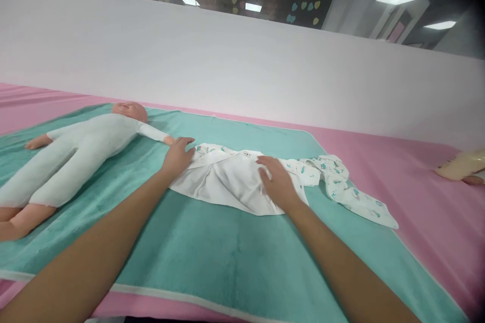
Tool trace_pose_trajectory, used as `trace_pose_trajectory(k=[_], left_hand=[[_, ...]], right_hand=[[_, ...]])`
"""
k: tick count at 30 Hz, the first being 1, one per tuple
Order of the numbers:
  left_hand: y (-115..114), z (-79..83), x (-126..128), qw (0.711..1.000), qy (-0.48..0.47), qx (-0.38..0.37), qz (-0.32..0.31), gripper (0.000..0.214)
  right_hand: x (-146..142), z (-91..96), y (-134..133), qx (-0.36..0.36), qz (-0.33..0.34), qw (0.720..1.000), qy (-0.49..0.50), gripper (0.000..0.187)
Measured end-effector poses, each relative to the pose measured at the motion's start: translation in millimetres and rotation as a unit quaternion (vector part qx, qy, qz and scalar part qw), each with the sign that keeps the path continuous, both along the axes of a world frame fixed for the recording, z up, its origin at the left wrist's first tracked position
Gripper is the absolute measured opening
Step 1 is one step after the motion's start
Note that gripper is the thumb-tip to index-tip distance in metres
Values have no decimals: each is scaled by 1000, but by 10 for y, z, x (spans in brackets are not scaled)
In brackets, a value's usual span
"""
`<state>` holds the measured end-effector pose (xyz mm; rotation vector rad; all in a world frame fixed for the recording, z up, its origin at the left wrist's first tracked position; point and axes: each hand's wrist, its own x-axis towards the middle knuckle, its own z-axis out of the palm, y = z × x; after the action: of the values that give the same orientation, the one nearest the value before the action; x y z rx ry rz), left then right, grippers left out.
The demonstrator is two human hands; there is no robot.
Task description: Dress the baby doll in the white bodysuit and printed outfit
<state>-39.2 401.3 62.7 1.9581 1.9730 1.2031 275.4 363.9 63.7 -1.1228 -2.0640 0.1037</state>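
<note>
A white baby shirt [227,181] with a green print on its sleeves lies opened out on a green towel [197,247]. My left hand [179,156] rests at the shirt's left edge, close to the doll's hand, its fingers stretched and loosely apart. Over the right half of the shirt lies my right hand [278,181], fingers spread and thumb apart, touching the cloth near the collar label. Neither hand grips anything that I can see. Beside the shirt on the right is a crumpled printed baby garment [348,189], white with green figures.
A baby doll [94,136] in a pale bodysuit lies face up on the towel at left. Pink cloth [428,176] covers the surface beneath. A beige doll-like object [460,165] is partly visible at the right edge. Behind stands a white wall [227,70] with glass above.
</note>
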Motion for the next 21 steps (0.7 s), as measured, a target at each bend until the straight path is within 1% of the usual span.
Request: trace_pose_trajectory(k=[1,3,4,6,8,10,12,13,14,16,18,21], left_hand=[[49,-42,-126,999,11,-44,-3,38],[84,-88,-263,991,32,-118,-53,40],[79,-94,-276,986,40,-141,-80,40],[50,-79,-221,978,49,-164,-123,39],[22,-43,-131,978,28,-159,-129,36],[5,4,-79,987,-30,-119,-104,33],[-7,50,-102,996,-74,-38,-35,26],[-14,70,-138,997,-70,10,4,23],[-22,86,-185,996,-46,60,42,22],[-39,102,-275,985,36,142,93,30],[-53,97,-313,973,98,179,109,36],[-70,74,-211,969,162,176,66,31]], right_hand=[[-145,-34,-66,-41,39,998,-20,32],[-345,-96,-163,-100,102,987,-69,44],[-400,-117,-194,-122,125,980,-100,49],[-437,-133,-226,-158,146,964,-155,57],[-421,-121,-233,-180,150,953,-194,59],[-398,-105,-230,-187,151,947,-212,57],[-387,-101,-227,-186,153,945,-221,54],[-387,-103,-227,-185,154,944,-224,53],[-390,-107,-227,-185,155,944,-226,53],[-400,-114,-227,-185,154,944,-227,52],[-409,-115,-229,-185,152,945,-225,51],[-408,-116,-233,-182,148,947,-219,51]])
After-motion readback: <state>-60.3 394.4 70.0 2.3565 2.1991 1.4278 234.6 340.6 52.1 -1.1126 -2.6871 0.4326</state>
